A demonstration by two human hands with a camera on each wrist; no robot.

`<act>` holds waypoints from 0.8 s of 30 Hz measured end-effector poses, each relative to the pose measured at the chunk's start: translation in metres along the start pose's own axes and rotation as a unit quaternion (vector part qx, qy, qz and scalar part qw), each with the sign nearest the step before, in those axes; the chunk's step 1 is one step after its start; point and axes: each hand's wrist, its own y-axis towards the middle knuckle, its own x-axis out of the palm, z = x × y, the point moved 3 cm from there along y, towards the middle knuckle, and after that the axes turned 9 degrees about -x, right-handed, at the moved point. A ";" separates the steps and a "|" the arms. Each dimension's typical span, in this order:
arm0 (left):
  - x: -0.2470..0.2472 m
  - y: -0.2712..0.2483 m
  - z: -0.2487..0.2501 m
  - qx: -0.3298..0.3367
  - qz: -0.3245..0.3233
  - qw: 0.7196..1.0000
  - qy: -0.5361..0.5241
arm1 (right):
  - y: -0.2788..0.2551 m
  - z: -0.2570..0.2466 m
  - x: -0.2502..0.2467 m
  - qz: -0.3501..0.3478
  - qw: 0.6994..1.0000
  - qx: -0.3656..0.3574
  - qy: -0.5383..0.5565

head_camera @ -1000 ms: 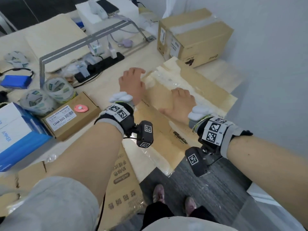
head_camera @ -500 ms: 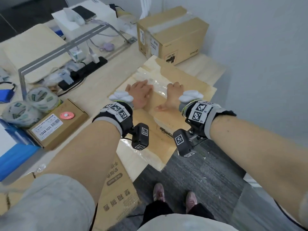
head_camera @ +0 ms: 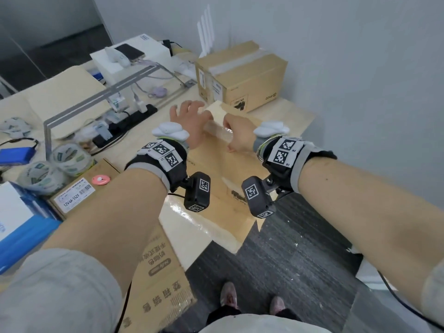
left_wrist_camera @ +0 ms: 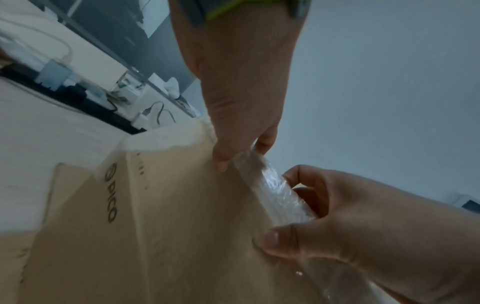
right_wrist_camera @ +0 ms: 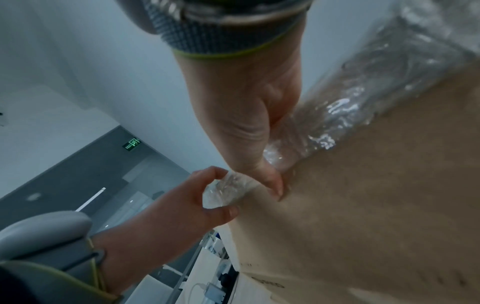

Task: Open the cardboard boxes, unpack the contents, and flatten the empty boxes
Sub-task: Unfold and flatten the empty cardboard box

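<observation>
A flattened brown cardboard box [head_camera: 216, 169] printed PICO lies across the table corner, sticking out over the floor. A clear tape strip [head_camera: 218, 131] runs along its far edge, which is raised off the table. My left hand [head_camera: 192, 116] holds that edge from the left, thumb in front and fingers curled behind [left_wrist_camera: 233, 158]. My right hand [head_camera: 230, 126] pinches the same taped edge [right_wrist_camera: 337, 115] just to the right, with its thumb pressed on the cardboard [right_wrist_camera: 363, 205]. A sealed cardboard box [head_camera: 242, 75] stands right behind the hands.
On the left are a small labelled box [head_camera: 79, 188], tape rolls [head_camera: 69, 157], a blue box [head_camera: 21, 224] and a power strip [head_camera: 125, 121] under a grey metal frame [head_camera: 103, 97]. Another flattened carton [head_camera: 156, 272] hangs at the table's front. A wall lies on the right.
Both hands slid from pressing flat on the middle of the box to its far taped edge, took hold of it and raised it.
</observation>
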 end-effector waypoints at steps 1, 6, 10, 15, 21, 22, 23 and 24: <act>-0.006 0.000 0.002 -0.013 0.006 1.000 0.001 | -0.003 -0.001 -0.004 -0.004 1.000 -0.012 -0.003; -0.034 -0.009 0.020 0.017 -0.133 0.991 0.019 | -0.036 0.003 -0.023 -0.045 0.997 -0.049 -0.042; -0.045 -0.030 0.043 0.039 -0.162 0.986 -0.001 | -0.068 0.019 -0.031 -0.071 0.993 -0.060 -0.078; -0.045 -0.060 0.078 0.048 -0.231 0.970 0.053 | -0.101 0.039 -0.031 -0.069 0.989 -0.071 -0.111; -0.047 -0.083 0.108 0.040 -0.290 0.949 0.116 | -0.130 0.043 -0.048 -0.073 0.980 -0.132 -0.129; -0.047 -0.087 0.112 0.037 -0.296 0.946 0.123 | -0.133 0.046 -0.047 -0.070 0.978 -0.145 -0.133; -0.046 -0.090 0.115 0.032 -0.299 0.945 0.130 | -0.135 0.049 -0.044 -0.066 0.976 -0.158 -0.135; -0.046 -0.092 0.118 0.030 -0.301 0.943 0.137 | -0.137 0.051 -0.042 -0.061 0.973 -0.173 -0.141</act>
